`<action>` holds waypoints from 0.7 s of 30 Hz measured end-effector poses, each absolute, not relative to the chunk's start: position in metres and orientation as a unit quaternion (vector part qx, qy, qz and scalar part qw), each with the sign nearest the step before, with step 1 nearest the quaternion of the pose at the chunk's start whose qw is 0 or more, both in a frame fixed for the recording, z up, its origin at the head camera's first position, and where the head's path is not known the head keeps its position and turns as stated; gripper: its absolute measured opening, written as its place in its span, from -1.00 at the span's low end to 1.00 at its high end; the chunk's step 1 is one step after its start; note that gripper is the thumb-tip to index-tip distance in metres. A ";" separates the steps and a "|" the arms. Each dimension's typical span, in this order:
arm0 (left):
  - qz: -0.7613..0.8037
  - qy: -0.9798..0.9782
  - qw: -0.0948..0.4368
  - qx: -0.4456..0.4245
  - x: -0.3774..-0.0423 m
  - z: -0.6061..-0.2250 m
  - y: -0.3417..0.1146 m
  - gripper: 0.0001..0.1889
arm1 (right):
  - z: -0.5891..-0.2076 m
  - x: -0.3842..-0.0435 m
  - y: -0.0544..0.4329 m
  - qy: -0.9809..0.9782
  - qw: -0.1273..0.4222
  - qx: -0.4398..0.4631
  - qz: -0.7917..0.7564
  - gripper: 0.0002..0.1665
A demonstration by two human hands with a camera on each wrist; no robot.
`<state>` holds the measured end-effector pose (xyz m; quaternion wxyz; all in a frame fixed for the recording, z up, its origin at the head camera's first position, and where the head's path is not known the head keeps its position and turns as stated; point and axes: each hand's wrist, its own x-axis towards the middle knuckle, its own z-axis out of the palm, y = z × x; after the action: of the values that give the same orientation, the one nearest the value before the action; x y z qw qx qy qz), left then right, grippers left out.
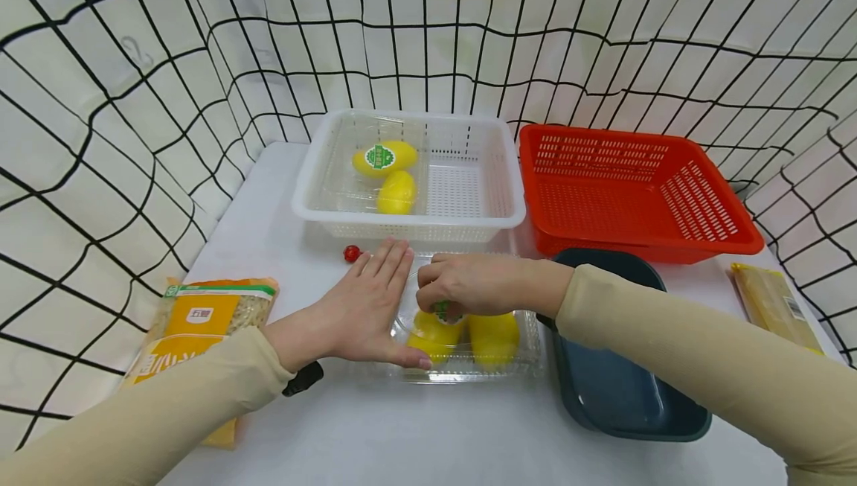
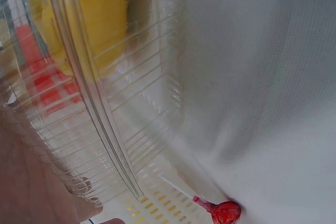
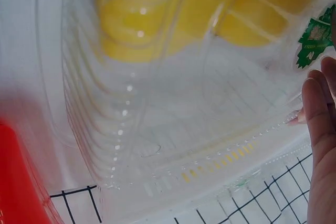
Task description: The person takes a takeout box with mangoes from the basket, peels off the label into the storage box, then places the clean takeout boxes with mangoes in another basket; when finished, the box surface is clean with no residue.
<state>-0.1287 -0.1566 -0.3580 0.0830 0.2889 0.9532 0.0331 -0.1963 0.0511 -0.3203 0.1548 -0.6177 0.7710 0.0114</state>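
A clear plastic clamshell box (image 1: 462, 376), its lid down, stands before me with two yellow mango-like fruits (image 1: 494, 337) inside. My left hand (image 1: 371, 307) lies against the box's left side, fingers straight and thumb stretched along the front. Over the lid, my right hand (image 1: 462, 283) has its fingers bent, with the tips at a green sticker (image 1: 442, 310). In the right wrist view the sticker (image 3: 315, 38) looks flat on the lid, its right edge hidden by the hand. Whether the right hand pinches it or only presses it, I cannot tell.
Behind stands a white basket (image 1: 469, 219) holding a similar box with two yellow fruits. A red basket (image 1: 629, 244) and a dark tray (image 1: 626, 389) stand right. A red lollipop (image 1: 351, 253), a grain bag (image 1: 201, 322) and a yellow packet (image 1: 777, 304) lie around; black mesh (image 1: 425, 32) surrounds the table.
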 end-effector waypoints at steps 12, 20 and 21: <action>0.029 0.955 0.083 0.285 -0.130 -0.358 -0.155 0.46 | -0.319 -0.202 0.054 0.796 0.196 -0.567 -0.077 -0.71; 0.021 0.956 0.073 0.284 -0.129 -0.358 -0.155 0.46 | -0.324 -0.207 0.058 0.798 0.183 -0.557 -0.140 -0.86; 0.021 0.956 0.072 0.284 -0.129 -0.358 -0.155 0.46 | -0.324 -0.207 0.058 0.799 0.186 -0.552 -0.147 -0.86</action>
<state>-0.1287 -0.1546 -0.3584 0.0724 0.2842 0.9558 0.0206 -0.2072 0.0578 -0.3244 0.1860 -0.5520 0.7994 -0.1469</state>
